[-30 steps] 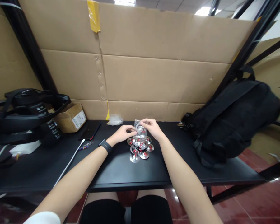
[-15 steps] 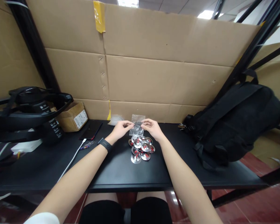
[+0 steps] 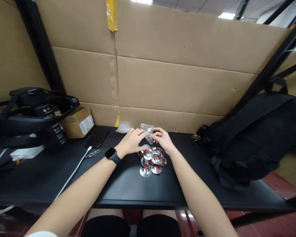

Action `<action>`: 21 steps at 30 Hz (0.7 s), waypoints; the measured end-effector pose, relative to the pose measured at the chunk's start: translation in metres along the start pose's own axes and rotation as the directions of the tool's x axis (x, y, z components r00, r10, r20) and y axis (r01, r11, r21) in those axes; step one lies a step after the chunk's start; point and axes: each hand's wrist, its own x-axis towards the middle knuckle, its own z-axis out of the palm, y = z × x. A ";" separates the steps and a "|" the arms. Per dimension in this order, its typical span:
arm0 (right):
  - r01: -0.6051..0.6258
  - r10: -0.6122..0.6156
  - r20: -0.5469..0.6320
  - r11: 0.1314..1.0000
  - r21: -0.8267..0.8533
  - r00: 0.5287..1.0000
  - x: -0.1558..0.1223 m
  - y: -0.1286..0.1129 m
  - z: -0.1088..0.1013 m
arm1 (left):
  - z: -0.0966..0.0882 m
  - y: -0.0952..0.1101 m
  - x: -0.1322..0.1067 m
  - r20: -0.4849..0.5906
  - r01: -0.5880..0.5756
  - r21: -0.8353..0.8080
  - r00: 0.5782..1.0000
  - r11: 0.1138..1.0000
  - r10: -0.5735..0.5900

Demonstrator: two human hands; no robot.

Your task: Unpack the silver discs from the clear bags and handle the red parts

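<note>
A pile of shiny silver finger cymbals (image 3: 156,160) with red loops at their centres lies on the black table in front of me. Just behind the pile, a small clear plastic bag (image 3: 149,131) is pinched at its right side between the thumb and fingers of my right hand (image 3: 163,141). My left hand (image 3: 133,142) reaches over from the left with its fingers stretched and thumb apart. Its thumb tip is at the pile's top left cymbal, and its fingertips come near the bag; contact there is unclear.
On the left stand a black headset (image 3: 34,115), a small cardboard box (image 3: 79,122), a dark phone (image 3: 97,137) with a white cable (image 3: 72,174), and a keyring (image 3: 92,154). A clear plastic piece (image 3: 124,127) lies by the cardboard wall (image 3: 150,85). On the right leans a black backpack (image 3: 259,138).
My left hand has left the bag's left edge and opened, its thumb coming down to the cymbals. The bag, now crumpled, stays in my right hand. The view has shifted slightly.
</note>
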 end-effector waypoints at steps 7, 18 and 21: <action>-0.026 0.026 0.042 1.000 0.007 0.999 0.000 0.001 0.004 | 0.010 -0.021 0.002 0.035 0.018 0.124 0.999 0.992 -0.023; -0.080 0.081 -0.044 0.997 0.006 0.996 0.004 0.003 -0.007 | -0.029 -0.107 -0.029 -0.055 0.349 0.337 0.935 0.874 -0.352; -0.071 0.071 -0.042 0.997 -0.011 0.997 0.005 0.003 -0.008 | -0.017 -0.111 -0.031 -0.019 0.360 0.367 0.925 0.858 -0.380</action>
